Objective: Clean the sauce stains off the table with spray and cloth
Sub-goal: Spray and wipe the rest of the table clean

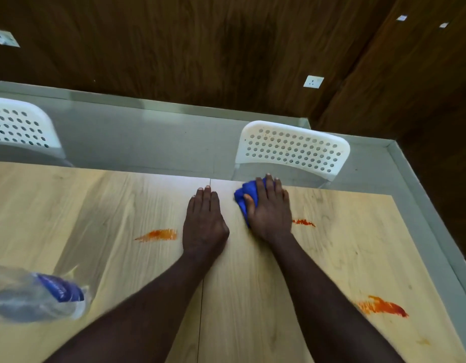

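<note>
My right hand (pixel 269 209) presses a bunched blue cloth (pixel 243 196) onto the light wooden table (pixel 95 210) near its far edge; the thumb curls over the cloth. Just right of that hand lies a small red sauce stain (pixel 303 222). My left hand (pixel 204 221) rests flat on the table with straight fingers and holds nothing. An orange sauce stain (pixel 158 235) lies left of it. A larger red-orange stain (pixel 382 307) sits at the near right. The clear spray bottle with a blue label (pixel 40 294) is at the near left, blurred.
A white perforated chair (pixel 292 149) stands behind the table's far edge, close to my right hand. Another white chair (pixel 17 127) is at the far left. Grey floor and dark wooden walls lie beyond. The table's right edge runs diagonally at the right.
</note>
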